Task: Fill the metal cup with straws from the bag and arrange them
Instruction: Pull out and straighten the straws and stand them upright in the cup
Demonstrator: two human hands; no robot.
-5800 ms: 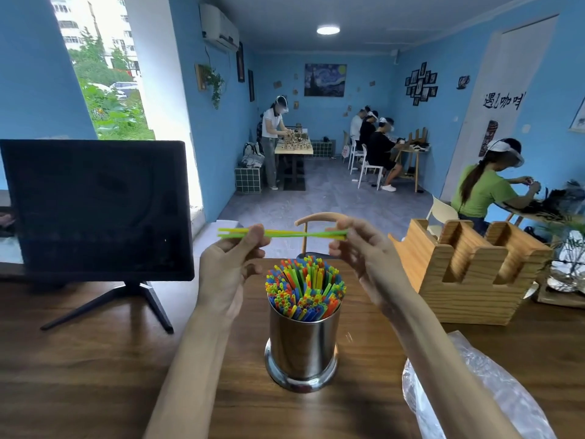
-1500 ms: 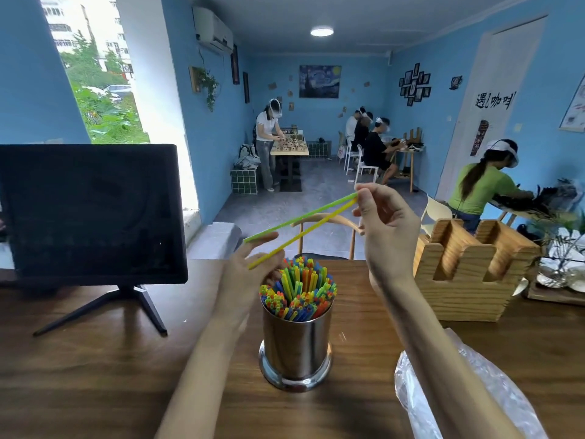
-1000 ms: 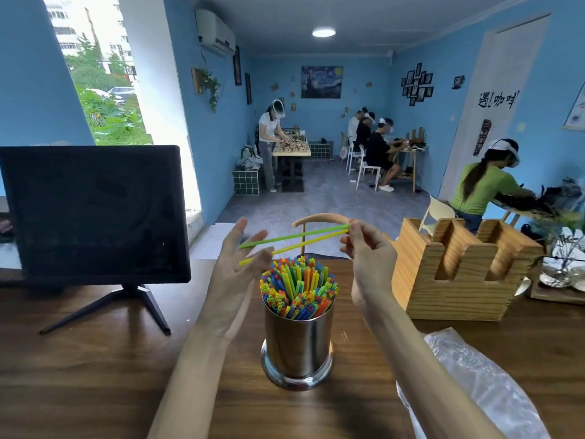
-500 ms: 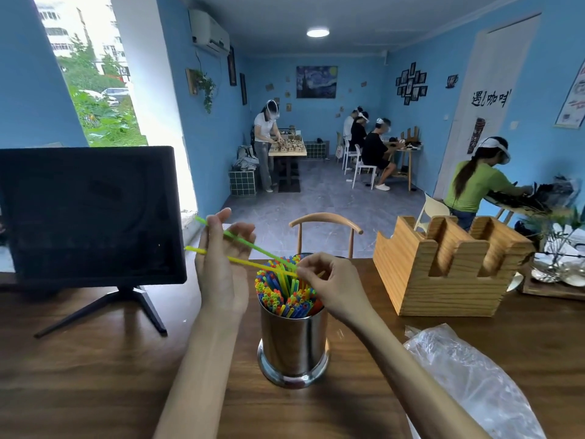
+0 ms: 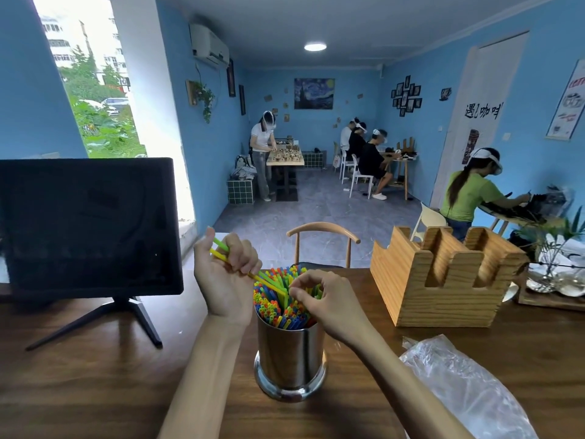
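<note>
A shiny metal cup (image 5: 289,353) stands on the wooden table (image 5: 95,384), packed with several colourful straws (image 5: 275,307) standing upright. My left hand (image 5: 223,280) grips a green straw and a yellow straw (image 5: 269,282) just left of the cup's mouth; both slant down to the right. My right hand (image 5: 326,299) pinches their lower ends right above the packed straws. The clear plastic bag (image 5: 462,388) lies flat at the lower right.
A dark monitor (image 5: 85,223) on a stand fills the left of the table. A wooden slotted holder (image 5: 443,280) stands to the right of the cup. A wooden chair back (image 5: 323,231) rises behind the table. Several people work at far tables.
The two straws have tilted from level to steeply slanted. My right hand dropped from above the cup to its mouth. My left hand closed round the straws' upper ends.
</note>
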